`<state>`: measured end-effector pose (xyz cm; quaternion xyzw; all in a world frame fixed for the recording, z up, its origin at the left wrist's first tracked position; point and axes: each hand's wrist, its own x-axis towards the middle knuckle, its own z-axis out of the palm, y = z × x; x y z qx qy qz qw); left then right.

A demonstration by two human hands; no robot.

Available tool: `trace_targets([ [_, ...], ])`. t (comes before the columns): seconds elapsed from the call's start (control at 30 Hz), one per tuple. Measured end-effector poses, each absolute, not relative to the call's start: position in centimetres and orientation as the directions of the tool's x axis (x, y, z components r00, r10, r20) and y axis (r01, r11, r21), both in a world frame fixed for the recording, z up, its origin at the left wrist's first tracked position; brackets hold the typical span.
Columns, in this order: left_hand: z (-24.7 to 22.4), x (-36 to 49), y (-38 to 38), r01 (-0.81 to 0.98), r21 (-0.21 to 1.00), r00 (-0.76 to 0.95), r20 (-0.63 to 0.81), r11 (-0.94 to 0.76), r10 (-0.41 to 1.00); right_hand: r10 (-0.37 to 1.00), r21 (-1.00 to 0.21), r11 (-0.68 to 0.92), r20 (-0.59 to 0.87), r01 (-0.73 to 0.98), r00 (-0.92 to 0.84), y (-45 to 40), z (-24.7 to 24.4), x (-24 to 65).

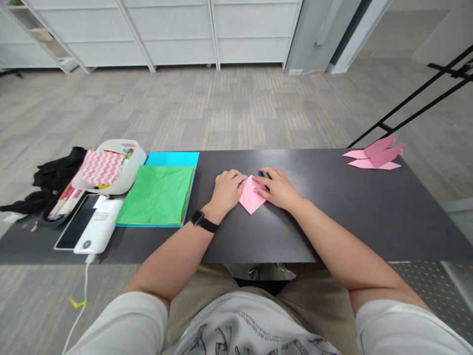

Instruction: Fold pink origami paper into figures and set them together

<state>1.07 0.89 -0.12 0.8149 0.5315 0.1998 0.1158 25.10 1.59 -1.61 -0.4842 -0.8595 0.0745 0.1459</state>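
Note:
A small folded piece of pink origami paper [251, 199] lies on the dark table, one corner pointing toward me. My left hand [229, 190] rests at its left edge with the fingertips on the paper near the top. From the right, my right hand [279, 187] reaches over it, fingers apart, thumb and a fingertip touching the paper's right side. Both hands press the paper against the tabletop rather than lifting it. Parts of the paper's upper edges are hidden under my fingers.
Folded pink paper figures [377, 155] stand at the table's far right. To the left lie a green paper sheet stack [157, 195], a white basket [135, 170], a phone [76, 224] and a white power bank [99, 227] with a cable. The dark table [332, 197] has a near edge by my lap.

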Motion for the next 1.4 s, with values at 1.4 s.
trace_targets([
  [1.4,-1.1,1.8,-0.4,0.778,0.269,0.589,0.001,-0.567,0.808,0.874,-0.251,0.485,0.101,0.838,-0.475,1.7,-1.8,25.1],
])
